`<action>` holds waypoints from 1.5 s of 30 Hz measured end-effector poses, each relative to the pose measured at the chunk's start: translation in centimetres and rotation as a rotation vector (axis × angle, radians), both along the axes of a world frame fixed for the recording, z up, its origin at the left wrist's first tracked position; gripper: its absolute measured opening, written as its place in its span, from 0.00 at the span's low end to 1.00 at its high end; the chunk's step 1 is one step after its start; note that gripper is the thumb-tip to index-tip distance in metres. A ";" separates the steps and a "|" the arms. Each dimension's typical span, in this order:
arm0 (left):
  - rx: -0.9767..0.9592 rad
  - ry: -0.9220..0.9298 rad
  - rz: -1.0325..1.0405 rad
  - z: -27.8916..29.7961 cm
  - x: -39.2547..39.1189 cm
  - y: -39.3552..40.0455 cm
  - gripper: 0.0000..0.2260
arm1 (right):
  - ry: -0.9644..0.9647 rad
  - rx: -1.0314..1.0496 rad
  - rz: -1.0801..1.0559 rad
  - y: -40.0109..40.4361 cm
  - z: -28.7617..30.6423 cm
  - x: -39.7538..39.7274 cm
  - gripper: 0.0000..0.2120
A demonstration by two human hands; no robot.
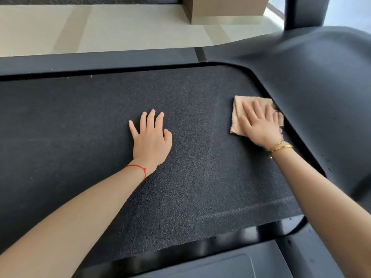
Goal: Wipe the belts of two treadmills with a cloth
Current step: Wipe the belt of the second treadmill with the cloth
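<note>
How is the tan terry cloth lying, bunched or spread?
Spread: the tan terry cloth lies flat on the black textured belt, pinned under the right hand.

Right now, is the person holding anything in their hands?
Not gripped. The right hand lies flat on top of the tan cloth, pressing its middle onto the treadmill belt. The left hand rests bare on the belt.

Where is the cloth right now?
In the head view, the cloth lies flat on the belt at the right, under the right hand, close to the treadmill's curved motor cover.
</note>
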State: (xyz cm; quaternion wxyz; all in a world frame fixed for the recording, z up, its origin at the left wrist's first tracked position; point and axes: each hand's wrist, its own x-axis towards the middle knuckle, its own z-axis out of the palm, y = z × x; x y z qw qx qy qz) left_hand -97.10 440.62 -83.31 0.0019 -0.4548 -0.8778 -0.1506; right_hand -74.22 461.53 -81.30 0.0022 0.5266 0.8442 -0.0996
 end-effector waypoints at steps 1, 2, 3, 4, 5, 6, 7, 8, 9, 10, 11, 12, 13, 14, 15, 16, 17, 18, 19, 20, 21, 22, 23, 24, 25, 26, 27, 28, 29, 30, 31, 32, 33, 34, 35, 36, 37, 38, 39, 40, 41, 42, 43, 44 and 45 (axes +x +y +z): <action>0.003 0.000 0.000 0.0 0.0 0.0 0.24 | 0.006 -0.006 -0.031 -0.3 0.0 -0.3 0.27; 0.005 -0.001 0.001 0.0 0.0 0.0 0.24 | 0.016 -0.009 -0.035 -1.2 -0.1 -0.7 0.27; 0.006 -0.004 0.000 0.1 0.1 0.0 0.24 | 0.028 -0.007 -0.015 -2.6 -0.2 -1.1 0.27; 0.007 -0.009 0.000 0.1 0.1 0.0 0.24 | 0.037 0.006 0.030 -4.4 -0.3 -1.4 0.26; 0.011 -0.013 0.000 0.2 0.2 -0.1 0.24 | 0.045 0.030 0.096 -6.5 -0.5 -1.6 0.26; 0.017 -0.014 0.001 0.3 0.3 -0.1 0.24 | 0.055 0.050 0.177 -8.7 -0.5 -1.5 0.26; 0.024 -0.012 0.001 0.4 0.4 -0.1 0.24 | 0.068 0.059 0.258 -10.8 -0.6 -1.3 0.26; 0.030 -0.008 -0.004 0.4 0.5 -0.2 0.23 | 0.080 0.060 0.331 -12.7 -0.6 -0.9 0.25; 0.035 -0.006 -0.010 0.5 0.7 -0.4 0.23 | 0.087 0.058 0.392 -14.3 -0.6 -0.3 0.25; 0.034 -0.011 -0.014 0.5 0.8 -0.6 0.23 | 0.087 0.054 0.436 -15.3 -0.8 0.5 0.25; 0.028 -0.021 -0.015 0.5 0.9 -0.9 0.23 | 0.082 0.054 0.457 -15.8 -0.9 1.4 0.25; 0.017 -0.032 -0.016 0.4 1.1 -1.2 0.23 | 0.078 0.051 0.448 -15.7 -0.8 2.4 0.25; 0.004 -0.043 -0.019 0.4 1.4 -1.6 0.23 | 0.076 0.050 0.407 -15.2 -0.8 3.4 0.25; -0.007 -0.051 -0.028 0.3 1.7 -2.1 0.24 | 0.074 0.052 0.343 -14.3 -0.7 4.4 0.25; -0.015 -0.055 -0.040 0.2 2.1 -2.7 0.24 | 0.065 0.054 0.265 -13.4 -0.6 5.3 0.25; -0.019 -0.054 -0.051 0.1 2.6 -3.2 0.25 | 0.049 0.046 0.186 -12.4 -0.4 5.9 0.26; -0.021 -0.049 -0.060 0.0 3.0 -3.7 0.25 | 0.032 0.032 0.113 -11.5 -0.2 6.2 0.26; -0.023 -0.042 -0.066 -0.1 3.3 -4.1 0.25 | 0.018 0.018 0.054 -11.0 0.0 6.3 0.26; -0.024 -0.035 -0.066 -0.2 3.6 -4.4 0.25 | 0.005 0.014 0.017 -10.8 0.1 6.2 0.26; -0.025 -0.030 -0.063 -0.3 3.8 -4.6 0.25 | -0.010 0.016 0.008 -11.2 0.3 5.8 0.26; -0.026 -0.024 -0.058 -0.4 4.0 -4.6 0.25 | -0.024 0.023 0.031 -12.1 0.3 5.3 0.26; -0.026 -0.019 -0.054 -0.4 4.1 -4.6 0.25 | -0.034 0.036 0.083 -13.4 0.3 4.8 0.26; -0.023 -0.017 -0.052 -0.4 4.2 -4.6 0.25 | -0.038 0.055 0.158 -15.0 0.2 4.4 0.26; -0.019 -0.017 -0.050 -0.5 4.3 -4.6 0.25 | -0.035 0.070 0.242 -16.9 0.1 4.1 0.26; -0.018 -0.015 -0.049 -0.5 4.3 -4.7 0.25 | -0.023 0.072 0.320 -18.7 0.0 3.9 0.25; -0.020 -0.013 -0.051 -0.5 4.3 -4.7 0.25 | -0.008 0.066 0.383 -20.2 -0.1 3.8 0.26; -0.024 -0.011 -0.054 -0.5 4.3 -4.8 0.25 | 0.004 0.059 0.425 -21.3 -0.2 3.9 0.26; -0.026 -0.011 -0.056 -0.5 4.3 -4.9 0.25 | 0.007 0.055 0.447 -22.0 -0.2 4.3 0.26; -0.029 -0.012 -0.056 -0.5 4.3 -4.9 0.25 | 0.008 0.056 0.451 -22.2 -0.3 4.9 0.26; -0.033 -0.012 -0.056 -0.4 4.2 -5.0 0.25 | 0.012 0.057 0.434 -22.0 -0.3 5.8 0.27; -0.035 -0.014 -0.055 -0.4 4.3 -5.0 0.25 | 0.017 0.059 0.397 -21.6 -0.3 6.7 0.27; -0.033 -0.018 -0.055 -0.3 4.3 -5.0 0.25 | 0.021 0.062 0.339 -20.8 -0.3 7.6 0.28; -0.030 -0.022 -0.055 -0.3 4.4 -5.0 0.25 | 0.018 0.062 0.260 -19.8 -0.3 8.6 0.29; -0.028 -0.023 -0.055 -0.2 4.5 -5.0 0.25 | 0.006 0.057 0.170 -18.6 -0.3 9.3 0.29; -0.028 -0.021 -0.053 -0.2 4.5 -5.0 0.25 | -0.010 0.052 0.083 -17.3 -0.2 9.7 0.28; -0.031 -0.019 -0.052 -0.2 4.6 -5.0 0.25 | -0.028 0.054 0.007 -16.2 -0.2 9.8 0.28; -0.033 -0.017 -0.052 -0.2 4.6 -5.0 0.25 | -0.049 0.065 -0.047 -15.5 -0.1 9.5 0.27; -0.033 -0.015 -0.051 -0.2 4.7 -5.0 0.25 | -0.074 0.082 -0.071 -15.2 -0.1 9.0 0.27; -0.033 -0.013 -0.049 -0.2 4.7 -4.9 0.25 | -0.097 0.098 -0.057 -15.3 0.0 8.3 0.27; -0.032 -0.012 -0.047 -0.1 4.8 -4.9 0.25 | -0.112 0.106 -0.012 -15.7 0.0 7.5 0.27; -0.032 -0.013 -0.045 -0.1 4.8 -4.9 0.25 | -0.114 0.107 0.054 -16.5 0.0 6.7 0.27; -0.031 -0.013 -0.044 -0.1 4.8 -4.9 0.25 | -0.103 0.105 0.125 -17.6 -0.1 5.9 0.27; -0.030 -0.014 -0.044 -0.1 4.8 -4.9 0.25 | -0.085 0.101 0.197 -18.8 -0.1 5.2 0.27; -0.029 -0.013 -0.044 -0.2 4.8 -5.0 0.25 | -0.064 0.094 0.271 -20.2 -0.2 4.4 0.27; -0.030 -0.011 -0.046 -0.2 4.8 -5.0 0.25 | -0.045 0.090 0.341 -21.4 -0.3 3.8 0.27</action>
